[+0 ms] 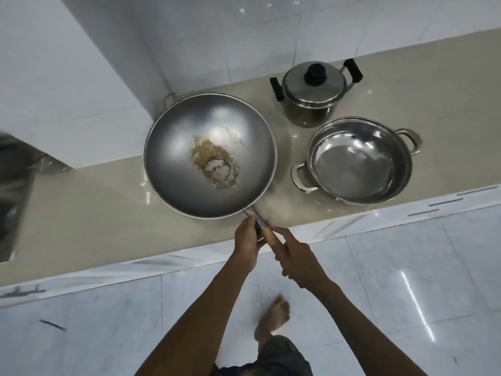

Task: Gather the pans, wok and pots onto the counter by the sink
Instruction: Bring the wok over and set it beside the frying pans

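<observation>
Head view: the wok point(210, 156) sits on or just above the beige counter point(95, 213), between the sink point(10, 202) at the far left and two pots on its right, a lidded pot point(314, 95) with black handles and an open steel pot point(357, 161). Both hands are wrapped around the wok's long wooden handle point(267, 234): the left hand point(246, 245) nearest the bowl, the right hand point(298, 263) behind it, fingers curled tight on the grip. Judged from its broad metal bowl, the wok is stiff, fairly heavy and front-loaded, so a two-handed hold on the handle suits it; the small loop handle point(172, 97) on the far rim offers a second purchase. Brown residue point(214, 164) stains the bottom. No brand, label or writing is legible
</observation>
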Tool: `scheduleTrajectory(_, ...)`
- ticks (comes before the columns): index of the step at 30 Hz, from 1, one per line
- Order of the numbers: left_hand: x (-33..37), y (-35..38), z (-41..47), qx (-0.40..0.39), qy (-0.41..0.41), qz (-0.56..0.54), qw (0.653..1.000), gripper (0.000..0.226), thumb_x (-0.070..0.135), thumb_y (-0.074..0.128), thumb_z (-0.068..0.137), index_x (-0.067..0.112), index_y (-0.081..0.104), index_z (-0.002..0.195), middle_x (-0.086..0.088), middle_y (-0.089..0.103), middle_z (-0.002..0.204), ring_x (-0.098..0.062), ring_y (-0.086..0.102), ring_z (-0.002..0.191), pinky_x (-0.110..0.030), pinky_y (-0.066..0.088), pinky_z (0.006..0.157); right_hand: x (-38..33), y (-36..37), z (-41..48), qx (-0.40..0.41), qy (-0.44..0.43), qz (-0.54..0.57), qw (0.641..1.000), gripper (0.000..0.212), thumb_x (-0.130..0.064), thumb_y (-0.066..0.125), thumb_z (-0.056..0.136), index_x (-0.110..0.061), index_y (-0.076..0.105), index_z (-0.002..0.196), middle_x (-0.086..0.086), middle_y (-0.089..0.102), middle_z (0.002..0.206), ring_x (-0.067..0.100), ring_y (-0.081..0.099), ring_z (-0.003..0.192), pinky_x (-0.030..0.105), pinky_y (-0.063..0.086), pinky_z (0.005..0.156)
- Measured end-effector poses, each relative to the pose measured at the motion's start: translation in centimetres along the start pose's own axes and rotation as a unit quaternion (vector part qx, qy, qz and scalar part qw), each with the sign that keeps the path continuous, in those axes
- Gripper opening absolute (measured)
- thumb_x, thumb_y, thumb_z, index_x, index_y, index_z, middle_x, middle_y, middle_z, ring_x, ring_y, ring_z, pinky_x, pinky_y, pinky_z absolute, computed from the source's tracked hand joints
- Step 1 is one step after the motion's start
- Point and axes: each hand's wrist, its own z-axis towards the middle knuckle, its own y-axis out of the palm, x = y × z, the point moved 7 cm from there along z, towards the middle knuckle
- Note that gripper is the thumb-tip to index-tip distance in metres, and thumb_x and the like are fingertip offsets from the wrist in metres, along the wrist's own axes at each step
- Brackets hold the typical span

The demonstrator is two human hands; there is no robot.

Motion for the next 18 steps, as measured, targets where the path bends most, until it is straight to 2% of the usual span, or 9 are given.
scheduleTrajectory(4,0.2,-1.0,0.0,-0.014,0.012,0.008,1.0,0.052,0.046,0.044,0.105,0.005,0.065,0.128,-0.016,0.076,0.114,-0.032,0.071,0.108,-0.042,0.055,0.096,-0.7,1.0,-0.4,-0.024,0.016,0.062,0.998,0.042,-0.07,0.045,0.094,-0.055,0.045,0.134,-0.004,0.071,0.073,0.012,0.068,0.052,0.017,0.051,0.045)
scheduleTrajectory(6,0.2,-1.7,-0.5,-0.019,0.015,0.01,1.0,0.052,0.045,0.044,0.105,0.004,0.064,0.129,-0.015,0.076,0.11,-0.03,0.071,0.103,-0.043,0.053,0.097,-1.3,2.0,-1.2,-0.026,0.019,0.08,0.996,0.042,-0.073,0.044,0.092,-0.059,0.046,0.133,-0.003,0.072,0.071,0.013,0.067,0.051,0.017,0.051,0.045)
scheduleTrajectory(9,-0.1,-3.1,-1.8,-0.024,0.014,0.019,0.999,0.052,0.044,0.045,0.105,0.002,0.064,0.128,-0.019,0.075,0.112,-0.033,0.071,0.105,-0.047,0.053,0.103,-1.7,3.9,-2.8,-0.012,0.019,0.076,0.997,0.037,-0.057,0.051,0.097,-0.047,0.051,0.133,-0.005,0.071,0.071,0.009,0.067,0.05,0.016,0.052,0.045)
scheduleTrajectory(12,-0.7,-5.1,-3.7,-0.027,0.008,0.031,0.999,0.051,0.043,0.045,0.105,0.001,0.064,0.126,-0.02,0.076,0.112,-0.037,0.073,0.105,-0.052,0.051,0.106,-1.4,6.0,-5.0,0.011,0.041,0.073,0.996,0.023,-0.039,0.058,0.1,-0.035,0.061,0.122,-0.005,0.072,0.071,0.011,0.067,0.05,0.018,0.055,0.046)
scheduleTrajectory(15,-1.5,-8.3,-6.0,-0.027,0.008,0.045,0.999,0.048,0.044,0.046,0.105,0.004,0.067,0.121,-0.014,0.079,0.103,-0.032,0.075,0.098,-0.049,0.054,0.102,-2.2,8.8,-8.0,0.028,0.028,0.059,0.997,0.013,-0.037,0.06,0.099,-0.04,0.061,0.112,-0.006,0.072,0.071,0.012,0.069,0.052,0.017,0.055,0.046)
scheduleTrajectory(18,-2.5,-12.6,-8.2,-0.024,0.007,0.049,0.998,0.049,0.046,0.047,0.104,0.005,0.069,0.117,-0.015,0.079,0.104,-0.033,0.075,0.099,-0.05,0.054,0.103,-2.9,12.4,-11.0,0.037,0.034,0.074,0.996,0.01,-0.036,0.063,0.097,-0.031,0.069,0.104,-0.006,0.073,0.068,0.014,0.069,0.051,0.02,0.057,0.048)
